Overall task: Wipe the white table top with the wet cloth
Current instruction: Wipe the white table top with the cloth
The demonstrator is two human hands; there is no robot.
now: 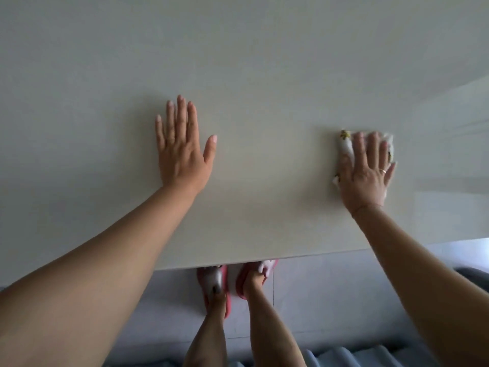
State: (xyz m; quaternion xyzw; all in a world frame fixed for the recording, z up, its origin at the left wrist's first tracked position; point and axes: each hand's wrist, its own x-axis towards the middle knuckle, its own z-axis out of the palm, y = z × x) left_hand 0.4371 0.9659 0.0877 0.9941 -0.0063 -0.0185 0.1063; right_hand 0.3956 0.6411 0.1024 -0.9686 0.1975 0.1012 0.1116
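Observation:
The white table top fills most of the view. My left hand lies flat on it, palm down, fingers together and thumb spread, holding nothing. My right hand presses flat on a white cloth with small yellow markings, at the right side of the table. The cloth shows past my fingertips and along the left side of the hand; the rest is hidden under the palm. A ring sits on one finger of that hand.
The table's near edge runs across below my forearms. Under it I see my feet in pink slippers on a grey tiled floor. Streaks show on the table at the far right.

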